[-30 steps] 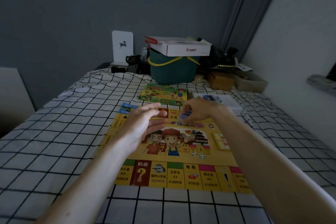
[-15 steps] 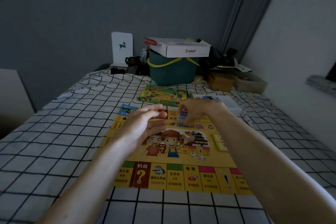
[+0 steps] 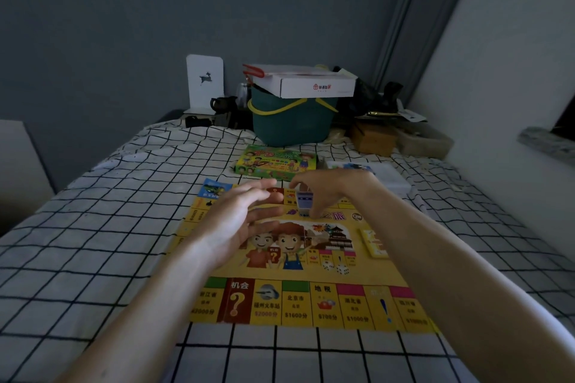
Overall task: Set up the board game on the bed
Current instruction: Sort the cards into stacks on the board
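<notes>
Right hand (image 3: pixel 323 193), card (image 3: pixel 304 200) upright (pinched)

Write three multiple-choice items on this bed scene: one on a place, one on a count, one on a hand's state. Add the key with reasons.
1. Where does the green game box lie?
A. on the bed beyond the board
B. inside the bucket
C. on the board's middle

2. How many white dice lie on the game board?
A. none
B. two
C. five

3. What is the right hand doing?
A. lying flat on the sheet
B. pinching a small stack of cards
C. gripping the bucket handle

Key: 1 A, the box sits past the board's far edge. 2 B, a pair lies near the centre picture. 3 B, its fingertips close round the stack.
</notes>
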